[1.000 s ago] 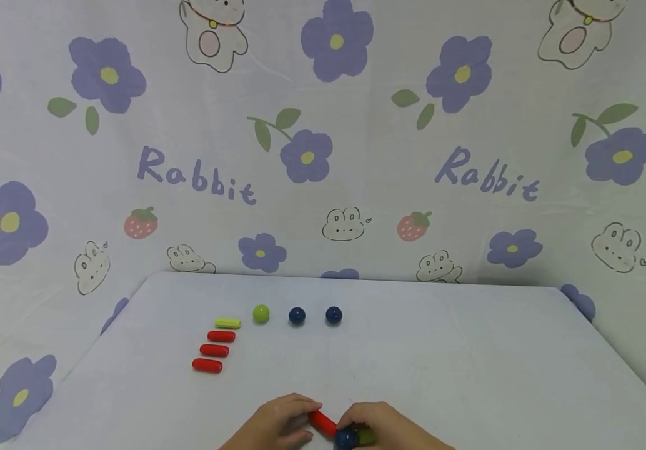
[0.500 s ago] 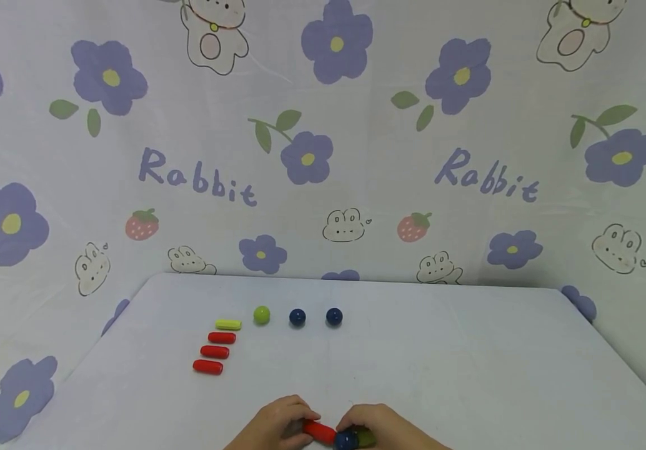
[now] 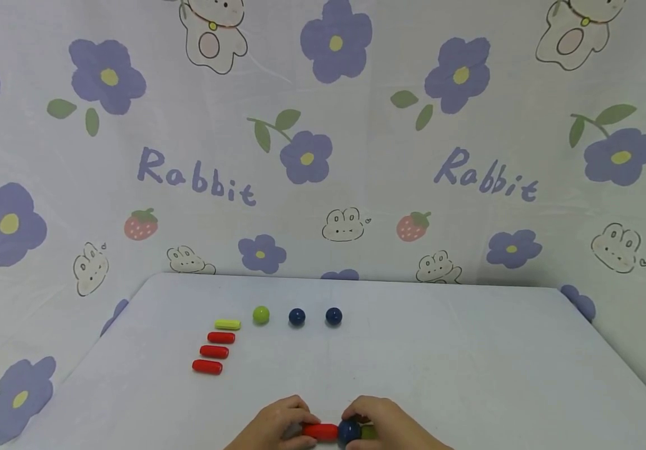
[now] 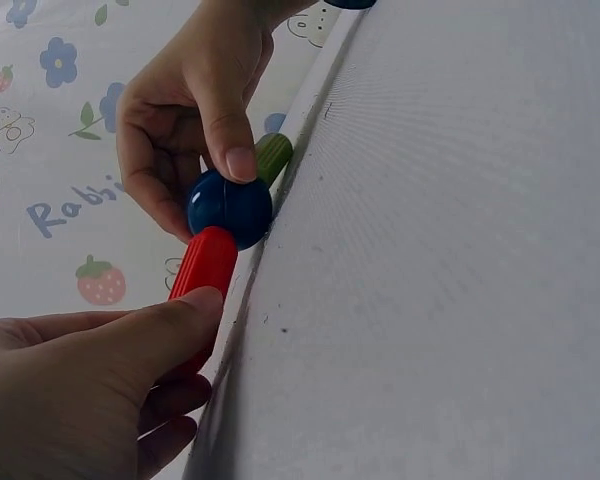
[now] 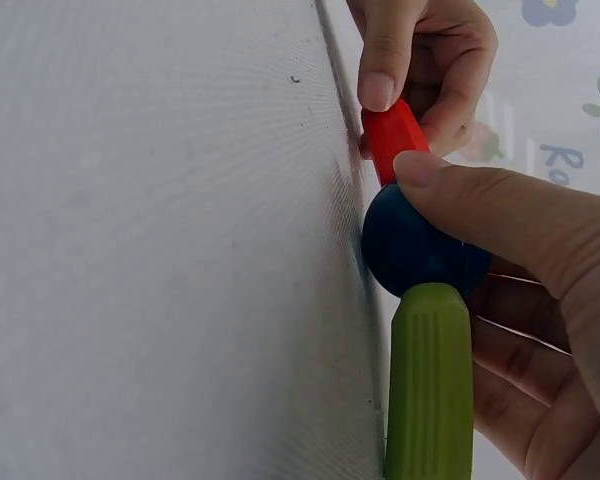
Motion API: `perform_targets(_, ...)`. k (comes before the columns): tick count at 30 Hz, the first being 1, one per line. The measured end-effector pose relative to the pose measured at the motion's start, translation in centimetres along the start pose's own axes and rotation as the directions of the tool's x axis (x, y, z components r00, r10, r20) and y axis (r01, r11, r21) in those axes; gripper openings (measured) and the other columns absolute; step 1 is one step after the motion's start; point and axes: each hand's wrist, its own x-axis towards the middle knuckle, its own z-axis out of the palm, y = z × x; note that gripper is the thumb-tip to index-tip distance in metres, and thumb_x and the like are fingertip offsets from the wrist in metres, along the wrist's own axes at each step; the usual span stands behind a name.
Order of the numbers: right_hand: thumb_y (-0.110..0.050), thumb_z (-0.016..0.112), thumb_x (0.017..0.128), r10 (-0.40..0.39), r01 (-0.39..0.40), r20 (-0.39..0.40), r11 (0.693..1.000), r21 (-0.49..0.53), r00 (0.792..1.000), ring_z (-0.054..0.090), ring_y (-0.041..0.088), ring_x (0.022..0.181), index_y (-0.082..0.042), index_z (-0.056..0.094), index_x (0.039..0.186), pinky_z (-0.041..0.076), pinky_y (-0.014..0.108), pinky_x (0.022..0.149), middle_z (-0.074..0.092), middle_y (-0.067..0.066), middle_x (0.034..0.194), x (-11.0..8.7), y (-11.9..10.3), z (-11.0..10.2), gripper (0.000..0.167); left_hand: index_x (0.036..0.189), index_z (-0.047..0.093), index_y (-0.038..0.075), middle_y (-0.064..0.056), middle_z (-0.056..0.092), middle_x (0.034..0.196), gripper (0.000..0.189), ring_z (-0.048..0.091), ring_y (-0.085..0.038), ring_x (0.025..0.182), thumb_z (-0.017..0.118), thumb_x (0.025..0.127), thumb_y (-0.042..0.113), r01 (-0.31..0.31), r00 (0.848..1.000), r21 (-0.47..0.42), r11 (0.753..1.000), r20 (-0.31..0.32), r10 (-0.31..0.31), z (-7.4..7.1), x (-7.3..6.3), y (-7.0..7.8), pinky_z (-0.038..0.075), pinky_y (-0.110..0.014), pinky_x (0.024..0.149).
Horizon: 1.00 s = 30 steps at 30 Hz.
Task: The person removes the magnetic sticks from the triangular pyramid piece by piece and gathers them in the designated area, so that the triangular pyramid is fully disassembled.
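Observation:
At the table's near edge, my left hand [image 3: 278, 424] pinches a red rod [image 3: 320, 431] between thumb and fingers. My right hand [image 3: 386, 424] grips a dark blue ball [image 3: 348, 431], its thumb on top in the right wrist view. A green ribbed rod [image 5: 430, 385] sticks out of the ball on the side away from the red rod. In the left wrist view the red rod's end [image 4: 208, 262] meets the ball; whether it sits inside a hole is hidden. Rod, ball and rod lie nearly in one line.
On the white table [image 3: 469, 362], several rods lie in a column at left: a yellow-green rod [image 3: 227, 325] above red rods [image 3: 213, 352]. Right of them stand a green ball [image 3: 261, 315] and two blue balls [image 3: 297, 317]. A patterned cloth [image 3: 379, 137] hangs behind.
The red rod has swung from a slant to nearly level, in line with the ball. My left hand has shifted its hold along the rod; the right hand has turned the ball slightly.

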Motion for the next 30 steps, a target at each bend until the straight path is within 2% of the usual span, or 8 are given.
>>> perform_targets(9,-0.021,0.074,0.079,-0.025,0.025,-0.011,0.999,-0.025,1.000,0.063,0.008,0.088,-0.007,0.064,0.103,0.055,0.031,0.082,0.067,0.000,0.096,-0.02,0.11,-0.04,0.030,0.106,0.069,0.015,0.011,0.063,0.089,0.027,0.051,0.004,0.078,0.065,0.087,0.033,-0.028,1.000,0.005,1.000,0.004,0.028,-0.12,-0.14,-0.06,0.049,-0.015,0.079)
perform_targets(16,-0.021,0.074,0.079,-0.049,0.049,-0.005,0.999,-0.017,0.999,0.063,0.007,0.088,-0.007,0.063,0.103,0.055,0.030,0.082,0.067,0.000,0.097,-0.04,0.12,-0.20,0.030,0.106,0.069,0.015,0.011,0.063,0.089,0.027,0.050,0.004,0.078,0.065,0.086,0.033,-0.018,1.000,-0.013,1.000,0.018,0.018,-0.16,-0.07,-0.17,0.049,-0.015,0.080)
perform_targets(23,-0.021,0.073,0.080,-0.012,0.012,0.007,1.000,-0.006,1.000,0.061,0.006,0.086,-0.007,0.063,0.103,0.054,0.031,0.084,0.066,-0.001,0.095,0.11,-0.02,-0.28,0.029,0.106,0.070,0.015,0.013,0.063,0.089,0.026,0.051,0.004,0.078,0.066,0.086,0.031,0.011,1.000,-0.024,1.000,0.027,-0.010,-0.18,0.09,-0.20,0.049,-0.015,0.080)
perform_targets(30,-0.022,0.073,0.080,-0.023,0.023,0.013,1.000,-0.001,1.000,0.062,0.007,0.087,-0.008,0.063,0.104,0.054,0.031,0.084,0.066,-0.001,0.096,0.05,-0.08,-0.28,0.029,0.106,0.070,0.015,0.013,0.064,0.088,0.025,0.052,0.004,0.077,0.067,0.085,0.030,0.032,0.999,-0.014,0.999,0.041,-0.032,-0.28,0.17,-0.19,0.049,-0.015,0.080)
